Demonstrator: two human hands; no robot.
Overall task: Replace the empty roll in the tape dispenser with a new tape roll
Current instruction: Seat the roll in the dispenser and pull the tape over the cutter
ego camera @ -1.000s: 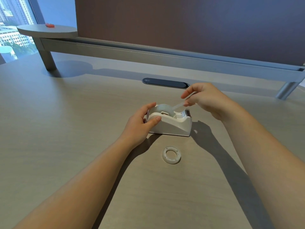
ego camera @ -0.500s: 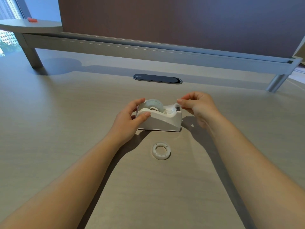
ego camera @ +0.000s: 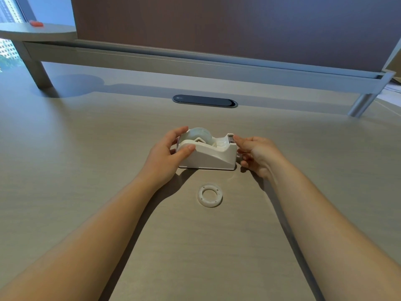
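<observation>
Left hand (ego camera: 167, 153) is half-open around the rear end of the dispenser (ego camera: 208, 153): thumb on the near side wall, fingers curled over the far side by the roll (ego camera: 199, 135). It's bracing the body, not lifting it. Right hand (ego camera: 258, 155) is loosely curled at the cutter end, fingertip touching the blade housing; can't tell if it's pinching any tape there.

Dispenser sits flat on the bench (ego camera: 86, 170), roll seated in its cradle with the hub showing in the slot. Empty core (ego camera: 210, 195) lies flat on the bench just in front of the dispenser, apart from both hands.

Handling, my read:
- Dispenser: rigid plastic, probably weighted in the base, so it should stay put under a light pull. Smooth sides, so grip across the rear walls as the left hand does now; keep off the cutter edge, it's serrated.
- Roll: stiff as a ring, light. The tape itself is thin, limp and sticky, and will fold onto itself or onto fingers. Take the free end by its edges and keep it taut toward the blade.
- Core: very light, stiff, thin-walled. Will skate on the bench if nudged; pick it up by the rim or through the hole.

Swap looks essentially done.
</observation>
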